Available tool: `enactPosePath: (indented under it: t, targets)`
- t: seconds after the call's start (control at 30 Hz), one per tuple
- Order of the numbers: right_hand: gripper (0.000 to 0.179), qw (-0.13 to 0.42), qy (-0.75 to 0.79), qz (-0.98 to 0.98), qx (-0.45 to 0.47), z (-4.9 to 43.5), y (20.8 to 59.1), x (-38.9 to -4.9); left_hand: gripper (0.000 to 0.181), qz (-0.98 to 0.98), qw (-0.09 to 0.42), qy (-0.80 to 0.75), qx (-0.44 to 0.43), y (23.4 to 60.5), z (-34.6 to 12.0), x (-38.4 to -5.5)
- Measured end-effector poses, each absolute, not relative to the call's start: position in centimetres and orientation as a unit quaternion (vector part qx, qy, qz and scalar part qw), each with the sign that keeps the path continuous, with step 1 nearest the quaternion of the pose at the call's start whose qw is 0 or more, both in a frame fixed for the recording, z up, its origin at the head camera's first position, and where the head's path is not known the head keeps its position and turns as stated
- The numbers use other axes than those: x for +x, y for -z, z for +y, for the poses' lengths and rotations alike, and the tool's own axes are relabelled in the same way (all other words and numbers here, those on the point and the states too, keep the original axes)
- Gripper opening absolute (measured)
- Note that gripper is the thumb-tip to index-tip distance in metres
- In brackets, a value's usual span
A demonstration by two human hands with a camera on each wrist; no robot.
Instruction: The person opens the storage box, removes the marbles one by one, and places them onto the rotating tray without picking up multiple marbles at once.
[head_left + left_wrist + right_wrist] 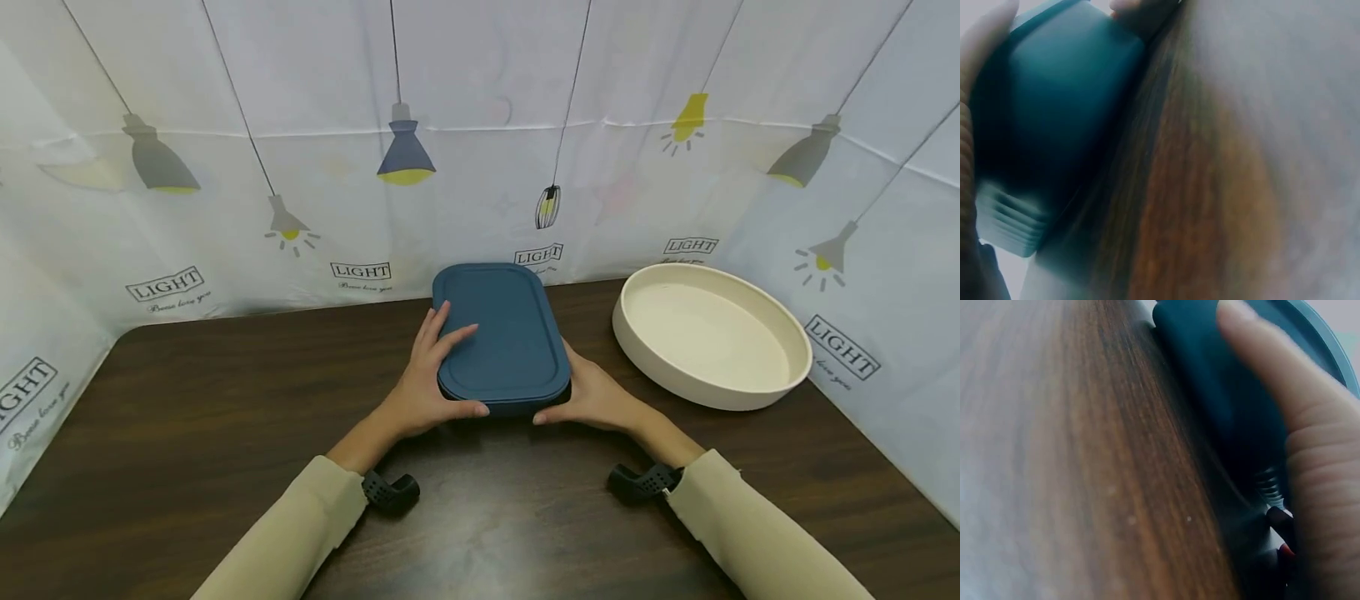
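Observation:
A dark blue lidded container (501, 333), rectangular with rounded corners, stands on the table near its back edge. At its front left corner my left hand (423, 379) grips it, thumb along the front side and fingers spread over the left edge of the lid. My right hand (600, 396) holds the front right corner with its thumb at the front; its other fingers are hidden behind the container. In the left wrist view the container's side wall (1066, 94) shows ribs low down. The right wrist view has the thumb (1297, 381) lying across the container's wall (1204, 369).
A round cream tray (716, 396) with a raised rim stands to the right of the container, close to the curtain. Dark wood tabletop (225, 433) stretches left and in front. A white curtain (480, 192) printed with lamps hangs behind and on both sides.

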State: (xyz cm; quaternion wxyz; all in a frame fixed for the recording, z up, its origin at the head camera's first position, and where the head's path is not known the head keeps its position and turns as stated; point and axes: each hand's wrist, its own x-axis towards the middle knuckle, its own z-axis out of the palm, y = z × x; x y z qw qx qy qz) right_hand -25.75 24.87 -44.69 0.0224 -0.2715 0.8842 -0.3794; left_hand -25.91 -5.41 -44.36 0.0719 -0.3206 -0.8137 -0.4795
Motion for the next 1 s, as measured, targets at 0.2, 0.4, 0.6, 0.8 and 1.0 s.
enactPosePath:
  t: [0.2,0.4,0.6,0.8,1.0]
  targets:
    - [0.132,0.008,0.377,0.888,-0.262,24.70,44.46,-25.66,0.116,-0.825,0.076,0.452,-0.330,44.29,-5.65,-26.23]
    - [0.130,0.007,0.373,0.889,-0.265,24.63,44.46,-25.65,0.106,-0.847,0.091,0.411,-0.325,44.34,-5.80,-26.13]
    - [0.129,0.009,0.363,0.896,-0.256,24.68,44.69,-25.81,0.100,-0.858,0.108,0.383,-0.325,44.11,-5.90,-26.01]
    - [0.124,0.011,0.361,0.899,-0.246,24.79,44.90,-25.80,0.097,-0.856,0.110,0.393,-0.317,43.97,-5.95,-25.80]
    - [0.122,0.009,0.357,0.901,-0.246,24.77,44.76,-25.70,0.097,-0.853,0.116,0.397,-0.319,43.97,-6.03,-25.73]
